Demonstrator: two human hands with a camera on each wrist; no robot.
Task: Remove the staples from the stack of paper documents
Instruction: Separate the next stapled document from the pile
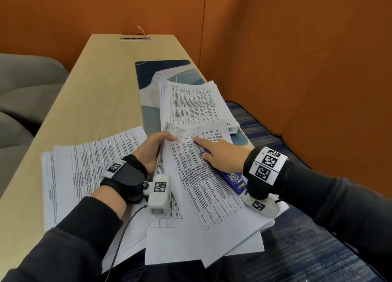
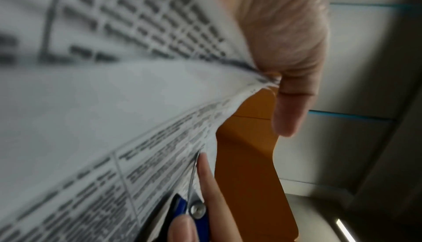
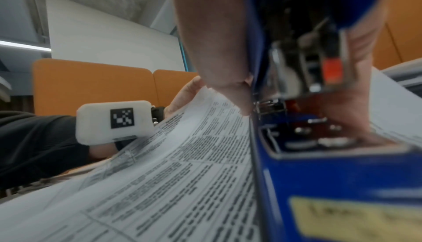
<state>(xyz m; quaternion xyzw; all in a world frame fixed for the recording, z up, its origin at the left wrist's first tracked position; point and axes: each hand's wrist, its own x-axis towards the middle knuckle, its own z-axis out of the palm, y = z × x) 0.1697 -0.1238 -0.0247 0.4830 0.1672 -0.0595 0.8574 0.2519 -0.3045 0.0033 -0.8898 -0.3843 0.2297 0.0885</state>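
Observation:
A stapled set of printed table sheets point(image 1: 197, 175) lies tilted across the near end of the table. My left hand point(image 1: 152, 150) pinches its far corner between thumb and fingers, lifting the edge point(image 2: 205, 101). My right hand point(image 1: 220, 154) grips a blue stapler point(image 1: 233, 179), index finger stretched along it and pressing on the sheet near that corner. The stapler's thin metal tip point(image 2: 194, 170) lies against the paper in the left wrist view. The right wrist view shows the stapler body point(image 3: 331, 170) close up over the sheet point(image 3: 171, 182). No staple is visible.
More printed sheets point(image 1: 84, 175) lie at the left, and another pile point(image 1: 191, 103) sits farther back on a blue patterned mat point(image 1: 152, 74). The wooden table point(image 1: 101, 86) is narrow; orange partition walls point(image 1: 297, 48) stand behind and right. A cable point(image 1: 123, 235) hangs off the near edge.

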